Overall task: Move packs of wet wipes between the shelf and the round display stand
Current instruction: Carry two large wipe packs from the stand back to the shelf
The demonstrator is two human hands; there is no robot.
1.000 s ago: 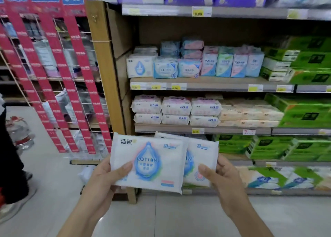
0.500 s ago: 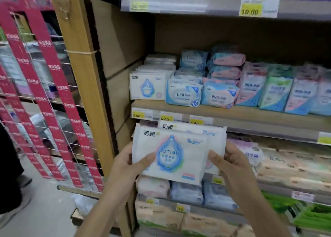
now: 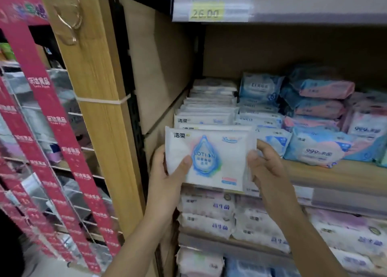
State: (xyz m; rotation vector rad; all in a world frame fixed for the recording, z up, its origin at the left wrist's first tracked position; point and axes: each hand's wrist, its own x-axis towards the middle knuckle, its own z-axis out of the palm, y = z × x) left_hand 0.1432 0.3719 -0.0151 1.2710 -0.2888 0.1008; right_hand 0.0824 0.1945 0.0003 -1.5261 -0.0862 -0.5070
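Wet wipes pack held upright at shelf front edge. Left hand grips 9 o'clock side, thumb across face; right hand pinches 3 o'clock edge. Matching row at 12 o'clock. Looks nearly delivered: slotting in and letting go remain.

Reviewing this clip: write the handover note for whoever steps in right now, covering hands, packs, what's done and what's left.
Left hand: grips the left edge of the white wipes pack, thumb on its front.
Right hand: grips the right edge of the same pack.
Pack: upright at the front edge of the shelf, just before the row of matching packs. A second pack seems to sit right behind it.
Done: pack is at its shelf slot.
Left: slide it in at the front of the row, then release.
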